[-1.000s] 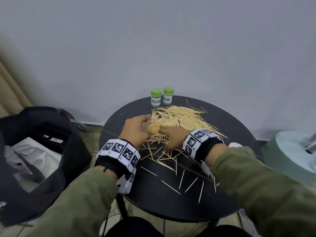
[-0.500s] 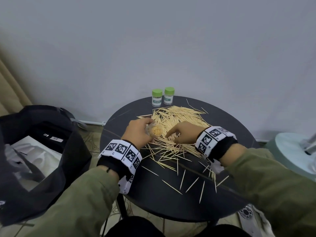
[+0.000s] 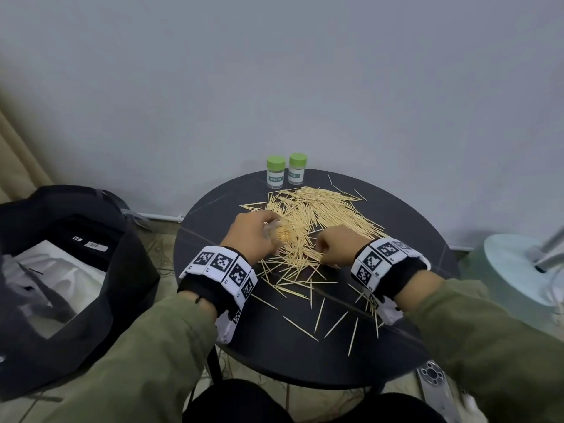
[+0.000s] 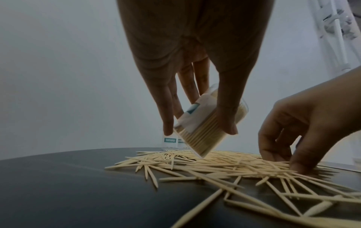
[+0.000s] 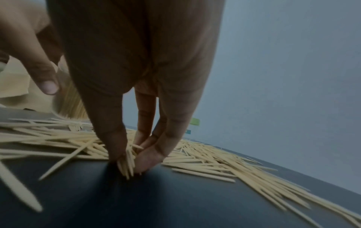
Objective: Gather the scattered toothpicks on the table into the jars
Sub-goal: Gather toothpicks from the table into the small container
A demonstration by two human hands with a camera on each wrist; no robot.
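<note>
A heap of pale toothpicks (image 3: 320,212) covers the middle and back of the round black table (image 3: 274,355). My left hand (image 3: 253,236) holds a clear open jar (image 4: 207,128), tilted and packed with toothpicks, just above the heap. My right hand (image 3: 335,247) is down at the near edge of the heap, thumb and fingertips pinching a small bunch of toothpicks (image 5: 126,163) against the tabletop. Two closed jars with green lids (image 3: 286,170) stand upright at the table's back edge.
Loose toothpicks (image 3: 320,319) lie scattered toward the near edge of the table. An open black bag (image 3: 70,270) with white contents sits on the floor to the left. A pale round base (image 3: 518,270) stands to the right. A grey wall rises behind the table.
My right hand drew away from the jar's mouth to the right and went down onto the heap, where it now pinches toothpicks. The left hand has kept the jar in nearly the same place.
</note>
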